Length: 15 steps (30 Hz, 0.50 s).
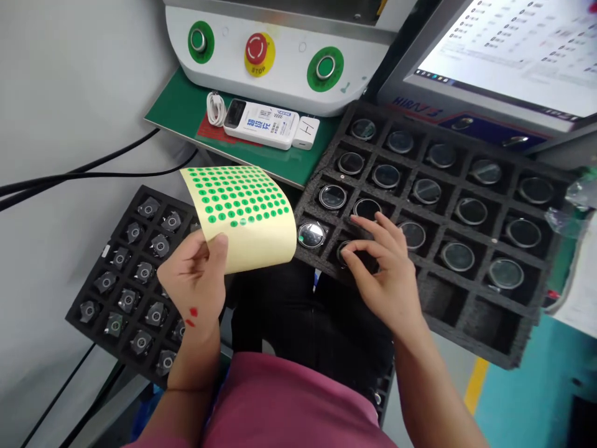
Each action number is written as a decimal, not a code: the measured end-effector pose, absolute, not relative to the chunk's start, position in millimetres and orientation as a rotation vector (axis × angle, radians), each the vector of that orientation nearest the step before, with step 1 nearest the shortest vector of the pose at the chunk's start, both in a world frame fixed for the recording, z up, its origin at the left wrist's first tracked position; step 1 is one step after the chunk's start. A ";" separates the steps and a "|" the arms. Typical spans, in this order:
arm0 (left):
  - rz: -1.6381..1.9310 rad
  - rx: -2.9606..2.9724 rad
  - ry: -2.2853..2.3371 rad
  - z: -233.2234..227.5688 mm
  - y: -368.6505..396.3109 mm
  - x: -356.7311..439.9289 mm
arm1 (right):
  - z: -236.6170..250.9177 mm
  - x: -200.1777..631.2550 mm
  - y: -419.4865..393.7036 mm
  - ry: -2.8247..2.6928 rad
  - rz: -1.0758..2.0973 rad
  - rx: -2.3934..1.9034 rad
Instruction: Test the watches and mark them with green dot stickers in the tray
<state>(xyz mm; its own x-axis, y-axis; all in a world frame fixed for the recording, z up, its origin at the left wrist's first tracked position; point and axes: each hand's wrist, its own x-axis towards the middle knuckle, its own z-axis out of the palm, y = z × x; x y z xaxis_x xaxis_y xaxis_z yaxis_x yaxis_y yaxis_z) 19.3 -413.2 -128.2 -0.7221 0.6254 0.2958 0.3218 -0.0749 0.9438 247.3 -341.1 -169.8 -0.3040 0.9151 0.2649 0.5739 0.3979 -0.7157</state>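
Head view showed the left hand [196,274] pinching a yellow sheet of green dot stickers [242,214], its top rows still full, while the right hand [385,264], fingers spread, touched a round glass-faced disc [347,251] in the black foam tray [471,186].

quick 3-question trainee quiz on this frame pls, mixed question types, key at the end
1. True or false: the left hand holds a yellow sheet of green dot stickers.
2. Where do the right hand fingertips rest? A) on the red stop button B) on a round part in the right foam tray C) on the monitor
3. Fill in: the smaller foam tray of dark parts lies on the person's ____ side.

Key: 1 true; 2 B; 3 left
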 end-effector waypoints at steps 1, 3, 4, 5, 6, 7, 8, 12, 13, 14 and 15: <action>1.868 1.045 1.950 -129.4 -413.5 19.5 | -171.0 249.1 -342.2 -2.004 0.662 -1.284; 1.861 1.061 1.932 -131.6 -414.0 20.6 | -170.8 251.7 -344.2 -2.004 0.649 -1.310; 1.859 1.072 1.927 -132.4 -414.0 21.2 | -170.3 252.3 -345.0 -2.008 0.642 -1.322; 1.855 1.083 1.926 -133.0 -413.9 21.8 | -170.0 252.6 -345.5 -2.017 0.638 -1.331; 1.848 1.094 1.928 -133.1 -413.8 22.3 | -170.0 252.4 -345.9 -2.027 0.639 -1.337; 1.836 1.105 1.936 -132.8 -413.6 22.7 | -170.6 251.8 -346.2 -2.038 0.640 -1.340; 1.820 1.111 1.952 -132.1 -413.5 23.1 | -171.8 251.0 -346.4 -2.048 0.637 -1.341; 1.746 1.114 2.012 -127.9 -414.0 24.6 | -179.7 246.0 -346.1 -2.072 0.570 -1.349; 1.746 1.111 2.010 -127.1 -414.1 25.1 | -181.6 244.9 -345.4 -2.074 0.549 -1.352; 1.754 1.104 2.000 -126.5 -414.2 25.6 | -183.1 243.9 -344.4 -2.073 0.535 -1.357; 1.766 1.092 1.988 -126.1 -414.2 26.2 | -184.0 243.2 -343.1 -2.064 0.527 -1.363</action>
